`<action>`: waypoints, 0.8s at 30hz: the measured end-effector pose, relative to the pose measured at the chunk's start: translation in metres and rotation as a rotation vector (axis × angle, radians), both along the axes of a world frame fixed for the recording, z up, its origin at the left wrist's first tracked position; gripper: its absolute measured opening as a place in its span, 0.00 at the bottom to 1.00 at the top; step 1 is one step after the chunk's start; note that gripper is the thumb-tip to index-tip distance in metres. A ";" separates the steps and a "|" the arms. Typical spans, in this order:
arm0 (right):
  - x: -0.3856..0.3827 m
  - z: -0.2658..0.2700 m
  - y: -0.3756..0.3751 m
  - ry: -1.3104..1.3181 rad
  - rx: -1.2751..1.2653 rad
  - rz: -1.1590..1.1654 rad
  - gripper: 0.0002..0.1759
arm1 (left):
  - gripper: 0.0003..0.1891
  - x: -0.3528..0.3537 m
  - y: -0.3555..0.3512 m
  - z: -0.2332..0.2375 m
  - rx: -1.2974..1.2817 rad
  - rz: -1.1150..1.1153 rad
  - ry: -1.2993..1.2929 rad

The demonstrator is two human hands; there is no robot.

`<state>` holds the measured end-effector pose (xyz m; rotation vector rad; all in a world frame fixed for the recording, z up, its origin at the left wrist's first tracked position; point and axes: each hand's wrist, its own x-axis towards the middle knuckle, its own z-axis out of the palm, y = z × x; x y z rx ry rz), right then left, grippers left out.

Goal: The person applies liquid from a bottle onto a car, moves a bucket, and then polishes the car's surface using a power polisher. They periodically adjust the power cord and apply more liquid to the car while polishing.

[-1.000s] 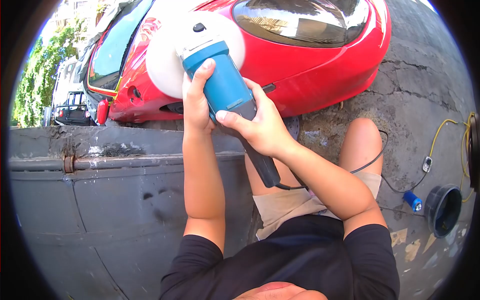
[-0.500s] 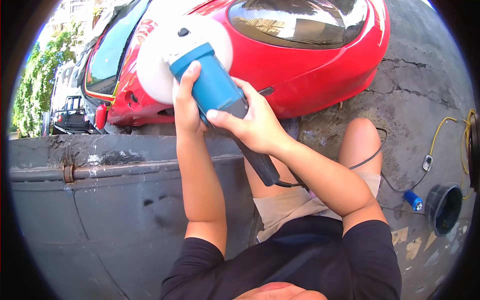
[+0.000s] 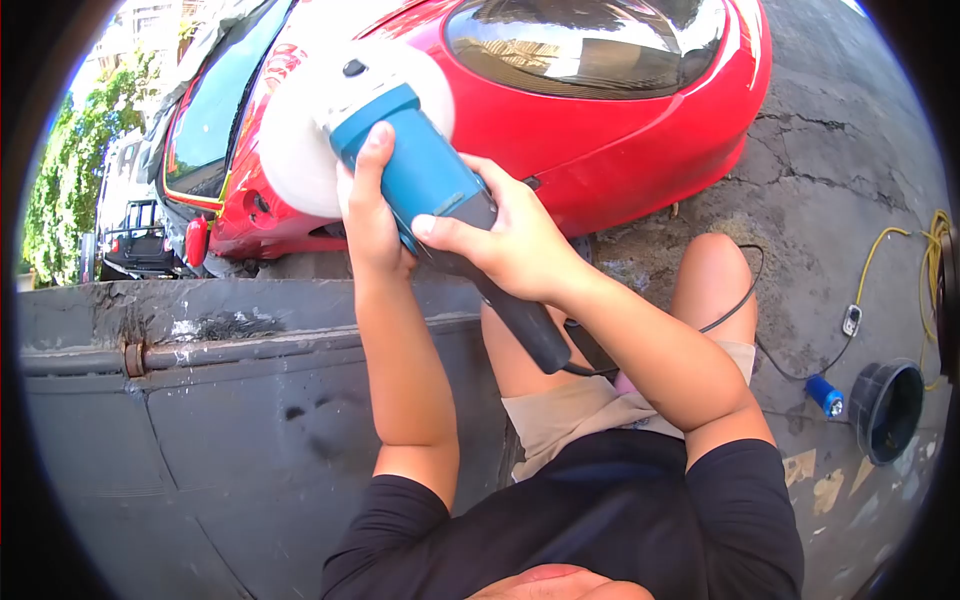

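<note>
Both hands hold a teal and black polisher [image 3: 420, 165] that slants up and left, its wide white pad [image 3: 300, 140] overlapping the red car body [image 3: 570, 150]. My left hand [image 3: 372, 215] is wrapped round the teal housing near the head, thumb on top. Farther back, my right hand [image 3: 510, 235] grips the dark rear of the housing, its thumb lying across it. Below my right hand, the black handle end [image 3: 535, 340] points toward my lap, with a black cord [image 3: 720, 318] running off to the right. The pad's working face is hidden.
A dark metal panel [image 3: 250, 400] with a rusty hinge stands on my left. To the right, a black bucket [image 3: 868, 400], a blue bottle [image 3: 824, 394] and a yellow extension cord [image 3: 930, 270] are on the cracked concrete. A red side mirror [image 3: 197, 241] sticks out at left.
The polisher has shifted slightly left in view, with its handle end swung a little to the right. Both hands keep their hold on it. The car also sits slightly farther left in view.
</note>
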<state>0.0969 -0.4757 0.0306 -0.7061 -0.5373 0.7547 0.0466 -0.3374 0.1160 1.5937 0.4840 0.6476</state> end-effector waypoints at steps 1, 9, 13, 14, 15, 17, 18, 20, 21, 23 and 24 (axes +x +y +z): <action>-0.003 -0.004 -0.004 -0.004 -0.019 -0.024 0.55 | 0.31 -0.004 -0.003 -0.006 -0.017 0.001 0.001; -0.032 -0.034 -0.031 -0.004 -0.055 -0.001 0.56 | 0.28 -0.034 -0.031 -0.035 0.050 0.016 0.023; -0.052 -0.041 -0.037 -0.037 -0.079 -0.088 0.56 | 0.29 -0.043 -0.041 -0.043 0.042 0.008 0.015; -0.056 -0.043 -0.037 -0.040 -0.079 -0.131 0.55 | 0.29 -0.045 -0.043 -0.044 0.059 0.002 0.029; -0.053 -0.043 -0.038 -0.035 -0.071 -0.084 0.55 | 0.29 -0.045 -0.044 -0.044 0.074 -0.009 0.042; -0.046 -0.044 -0.045 -0.015 -0.060 0.014 0.55 | 0.31 -0.047 -0.046 -0.047 0.057 -0.026 0.039; -0.048 -0.046 -0.048 -0.017 -0.077 -0.003 0.55 | 0.31 -0.050 -0.044 -0.051 0.043 -0.021 0.039; -0.055 -0.046 -0.050 -0.031 -0.101 -0.032 0.55 | 0.32 -0.053 -0.045 -0.053 0.025 -0.010 0.040; -0.061 -0.046 -0.050 -0.017 -0.103 -0.056 0.55 | 0.32 -0.054 -0.048 -0.054 0.017 -0.004 0.045; -0.073 -0.047 -0.050 0.005 -0.109 -0.115 0.55 | 0.32 -0.055 -0.051 -0.053 0.022 -0.016 0.053; -0.072 -0.049 -0.051 0.017 -0.116 -0.092 0.55 | 0.32 -0.056 -0.054 -0.052 0.033 -0.032 0.062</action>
